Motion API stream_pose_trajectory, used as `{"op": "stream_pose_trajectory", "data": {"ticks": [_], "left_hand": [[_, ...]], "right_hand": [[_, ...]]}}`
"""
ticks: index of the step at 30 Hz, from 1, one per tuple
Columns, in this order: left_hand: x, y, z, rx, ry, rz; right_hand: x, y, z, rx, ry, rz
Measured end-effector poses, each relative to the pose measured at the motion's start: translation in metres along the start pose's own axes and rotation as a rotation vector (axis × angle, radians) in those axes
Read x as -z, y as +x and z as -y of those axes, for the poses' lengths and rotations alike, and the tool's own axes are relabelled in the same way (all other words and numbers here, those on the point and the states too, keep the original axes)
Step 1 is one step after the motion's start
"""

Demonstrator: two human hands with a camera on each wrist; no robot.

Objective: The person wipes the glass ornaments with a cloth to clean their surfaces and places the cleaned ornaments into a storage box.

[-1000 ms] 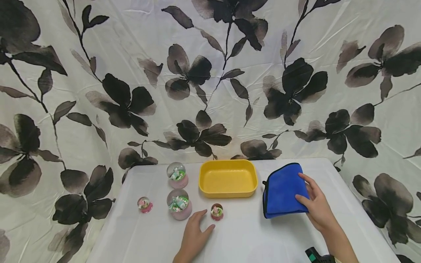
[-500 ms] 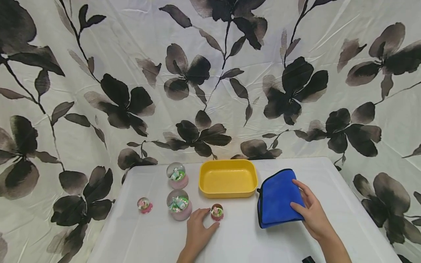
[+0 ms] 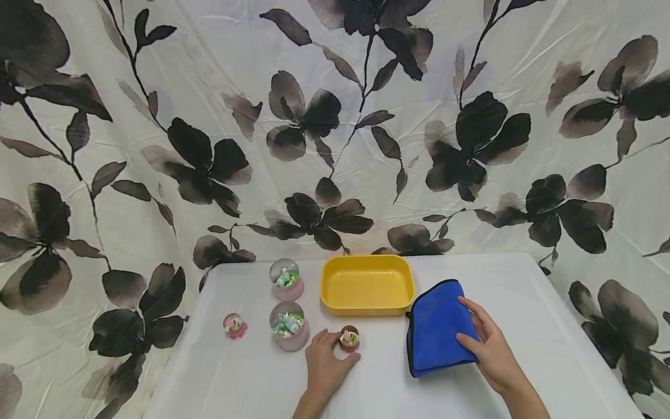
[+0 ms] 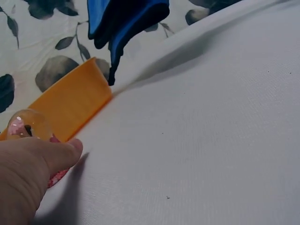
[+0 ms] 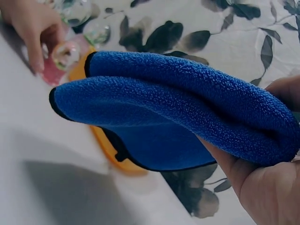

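In the head view, my left hand (image 3: 327,362) reaches around a small snow globe (image 3: 349,338) with a red base, fingers at its left and thumb along its front. The globe stands upright on the white table. Seen from the left wrist, the thumb (image 4: 65,154) crosses in front of its base; the other fingers are hidden. My right hand (image 3: 487,349) pinches a folded blue plush towel (image 3: 439,329) with black edging by its right side. The towel hangs over the table, its folded layers (image 5: 187,103) showing in the right wrist view.
A yellow rectangular tray (image 3: 367,310) stands at the back middle. Two larger snow globes (image 3: 287,278) with pink bases stand left of it, one behind the other. Another small snow globe (image 3: 235,326) is further left. A floral cloth (image 3: 314,163) hangs behind the table.
My left hand has moved right and closed in around the small globe, which stays in place. My right hand has brought the towel left and nearer to me, close to the tray's right end.
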State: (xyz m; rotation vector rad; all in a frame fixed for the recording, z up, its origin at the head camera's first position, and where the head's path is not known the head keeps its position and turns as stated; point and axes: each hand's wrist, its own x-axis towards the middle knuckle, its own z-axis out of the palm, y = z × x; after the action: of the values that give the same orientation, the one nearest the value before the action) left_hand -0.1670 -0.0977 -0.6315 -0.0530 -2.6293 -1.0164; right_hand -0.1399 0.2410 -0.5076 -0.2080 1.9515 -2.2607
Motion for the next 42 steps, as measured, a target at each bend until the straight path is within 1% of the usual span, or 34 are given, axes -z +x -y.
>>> {"op": "stream_pose_trajectory", "data": {"ticks": [2, 5, 8, 10, 14, 17, 21, 24, 26, 29, 32, 35, 37, 39, 42], "left_hand": [[-0.003, 0.0, -0.001, 0.023, 0.016, -0.01], [-0.006, 0.002, -0.003, 0.043, 0.022, -0.043], [-0.006, 0.004, -0.003, 0.049, -0.003, -0.074], [-0.006, 0.004, -0.003, 0.051, -0.022, -0.082], [-0.002, 0.004, -0.003, 0.056, -0.062, -0.077], [0.001, 0.005, -0.002, 0.078, -0.11, -0.07], [0.008, 0.008, -0.003, 0.12, -0.183, -0.077], [0.014, 0.009, -0.004, 0.158, -0.218, -0.072], [0.017, 0.009, -0.005, 0.185, -0.239, -0.066], [0.02, 0.007, -0.006, 0.205, -0.293, -0.065], [0.023, 0.006, -0.007, 0.194, -0.352, -0.075], [0.026, 0.006, -0.007, 0.171, -0.419, -0.079], [0.029, 0.005, -0.007, 0.149, -0.482, -0.071], [0.029, 0.004, -0.005, 0.123, -0.545, -0.058], [0.032, 0.0, -0.002, 0.096, -0.603, -0.026]], "right_hand": [[-0.001, -0.001, -0.002, 0.0, 0.018, 0.014], [-0.002, -0.001, -0.005, 0.009, 0.05, 0.023], [-0.003, -0.001, -0.007, 0.006, 0.074, 0.014], [-0.003, 0.0, -0.008, 0.0, 0.081, 0.008], [-0.004, 0.001, -0.01, -0.007, 0.083, 0.001], [-0.004, 0.002, -0.011, -0.014, 0.078, -0.001], [-0.006, 0.001, -0.011, -0.028, 0.06, -0.01], [-0.008, -0.001, -0.01, -0.033, 0.047, -0.023], [-0.009, -0.002, -0.01, -0.032, 0.046, -0.028], [-0.01, -0.002, -0.008, -0.029, 0.048, -0.029], [-0.011, -0.002, -0.008, -0.029, 0.059, -0.028], [-0.011, -0.001, -0.009, -0.032, 0.059, -0.026], [-0.01, -0.001, -0.01, -0.033, 0.056, -0.027], [-0.011, -0.001, -0.01, -0.045, 0.036, -0.039], [-0.014, -0.001, -0.007, -0.073, -0.03, -0.067]]}}
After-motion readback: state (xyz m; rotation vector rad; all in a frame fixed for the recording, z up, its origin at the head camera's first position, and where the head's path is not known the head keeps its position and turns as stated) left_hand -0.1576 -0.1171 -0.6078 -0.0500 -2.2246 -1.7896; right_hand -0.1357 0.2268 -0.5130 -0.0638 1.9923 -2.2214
